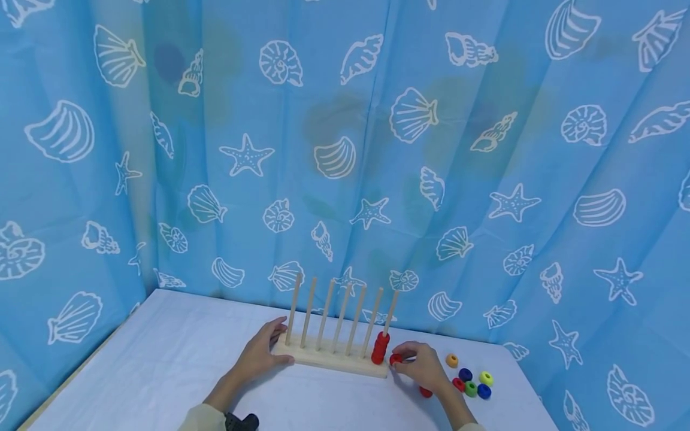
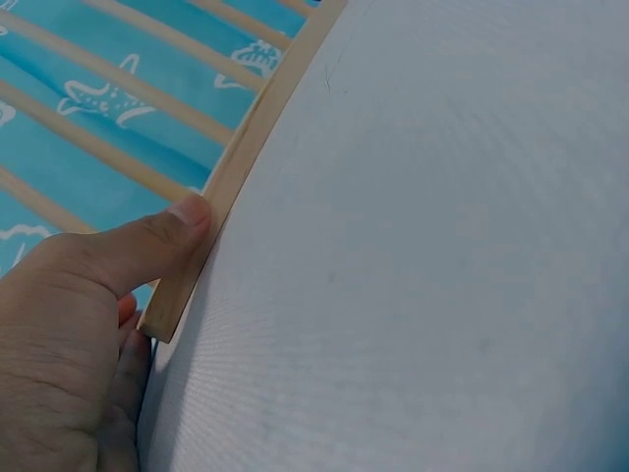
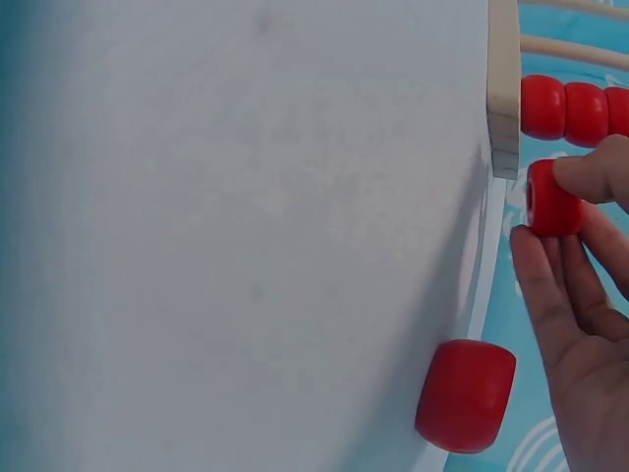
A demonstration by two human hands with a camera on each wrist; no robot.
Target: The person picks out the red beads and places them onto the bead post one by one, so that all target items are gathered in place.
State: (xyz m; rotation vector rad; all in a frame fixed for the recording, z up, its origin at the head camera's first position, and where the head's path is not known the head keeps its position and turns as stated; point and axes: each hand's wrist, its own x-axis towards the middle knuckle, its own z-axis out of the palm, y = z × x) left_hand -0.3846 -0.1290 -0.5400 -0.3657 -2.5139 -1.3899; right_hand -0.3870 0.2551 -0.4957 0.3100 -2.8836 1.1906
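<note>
A wooden peg rack [image 1: 329, 358] with several upright dowels stands on the white table. Red beads [image 1: 380, 348] are stacked on its rightmost peg. My left hand [image 1: 262, 351] grips the rack's left end, thumb [image 2: 162, 239] pressed on the base's front edge [image 2: 246, 162]. My right hand [image 1: 420, 362] pinches a red bead [image 1: 396, 359] just right of the rack's end; in the right wrist view that pinched bead [image 3: 550, 200] sits beside the base corner [image 3: 503, 88] and the stacked beads [image 3: 575, 108]. Another red bead [image 3: 465, 395] lies loose on the table under the hand.
Loose beads lie right of my right hand: orange [image 1: 451, 360], blue [image 1: 465, 375], green [image 1: 471, 389], yellow-green [image 1: 486, 378], blue [image 1: 484, 391]. A blue seashell curtain [image 1: 345, 149] closes off the back and sides. The table's left edge [image 1: 70, 377] runs diagonally.
</note>
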